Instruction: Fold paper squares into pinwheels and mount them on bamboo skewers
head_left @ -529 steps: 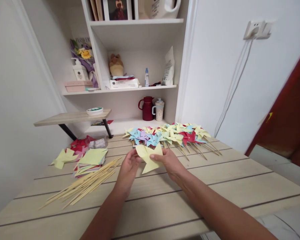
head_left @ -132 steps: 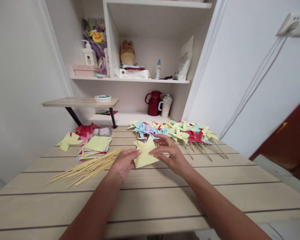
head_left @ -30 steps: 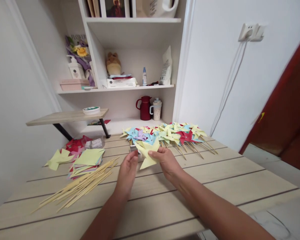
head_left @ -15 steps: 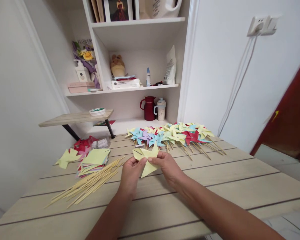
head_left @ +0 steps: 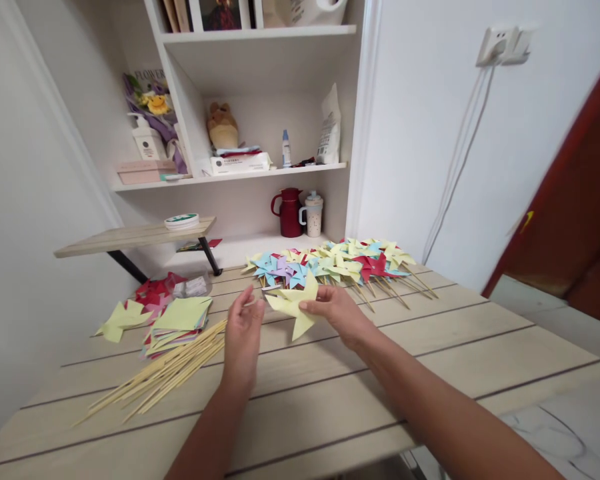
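Observation:
Between thumb and fingers, my right hand (head_left: 343, 313) pinches a pale yellow paper pinwheel (head_left: 296, 305) above the table. My left hand (head_left: 245, 333) is just left of the pinwheel, apart from it, fingers parted and holding nothing. To its left lies a loose bundle of thin wooden sticks (head_left: 165, 370). Behind the sticks is a stack of coloured paper squares (head_left: 180, 320), yellow on top. A second yellow paper pinwheel (head_left: 124, 320) without a stick rests farther left. Many finished pinwheels on sticks (head_left: 330, 263) lie in a row beyond my hands.
A clear box with white bits (head_left: 193, 287) stands near red paper pieces (head_left: 150, 290). Over them is a small raised shelf (head_left: 135, 237) bearing a round white container (head_left: 182, 221). A dark red jug (head_left: 291, 213) and a cup (head_left: 313, 217) stand at the back.
My left hand has let go of the pinwheel and moved left, its fingers opening. The right hand still holds the pinwheel. The view has shifted slightly.

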Motion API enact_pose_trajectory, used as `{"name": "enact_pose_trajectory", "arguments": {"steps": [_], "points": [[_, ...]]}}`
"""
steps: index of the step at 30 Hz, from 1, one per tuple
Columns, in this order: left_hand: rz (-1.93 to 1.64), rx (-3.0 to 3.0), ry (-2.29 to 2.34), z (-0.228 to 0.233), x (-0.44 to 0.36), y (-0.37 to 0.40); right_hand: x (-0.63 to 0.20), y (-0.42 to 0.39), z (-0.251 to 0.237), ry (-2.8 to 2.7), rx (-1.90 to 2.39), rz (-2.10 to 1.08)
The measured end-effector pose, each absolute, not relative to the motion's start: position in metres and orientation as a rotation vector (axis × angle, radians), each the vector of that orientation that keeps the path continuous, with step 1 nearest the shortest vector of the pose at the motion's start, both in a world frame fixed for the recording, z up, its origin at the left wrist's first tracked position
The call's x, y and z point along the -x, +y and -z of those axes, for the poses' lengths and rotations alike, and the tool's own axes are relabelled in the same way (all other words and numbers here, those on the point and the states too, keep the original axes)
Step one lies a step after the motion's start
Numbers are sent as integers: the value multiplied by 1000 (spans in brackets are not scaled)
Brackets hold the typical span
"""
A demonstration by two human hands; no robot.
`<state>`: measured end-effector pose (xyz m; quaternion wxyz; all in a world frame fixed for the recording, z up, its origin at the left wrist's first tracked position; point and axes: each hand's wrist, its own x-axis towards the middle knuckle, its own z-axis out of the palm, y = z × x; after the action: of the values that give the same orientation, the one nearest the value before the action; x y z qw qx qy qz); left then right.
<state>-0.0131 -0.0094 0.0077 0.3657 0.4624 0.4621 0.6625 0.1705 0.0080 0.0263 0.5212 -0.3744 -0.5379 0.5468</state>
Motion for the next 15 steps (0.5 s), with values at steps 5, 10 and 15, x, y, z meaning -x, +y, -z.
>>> {"name": "enact_pose_trajectory", "arguments": {"steps": [5,10,15], "points": [[-1770,-1627,1413,-19,23,-13,-198,17,-38,-1675,1039,-1289],[-1337,-1689,1165,-16,15,-16,-199,26,-60,-2170,1200,-1073],[-1098,-1474,1104,-11,7,-16,-181,31,-80,-2546,1262,-809]]}}
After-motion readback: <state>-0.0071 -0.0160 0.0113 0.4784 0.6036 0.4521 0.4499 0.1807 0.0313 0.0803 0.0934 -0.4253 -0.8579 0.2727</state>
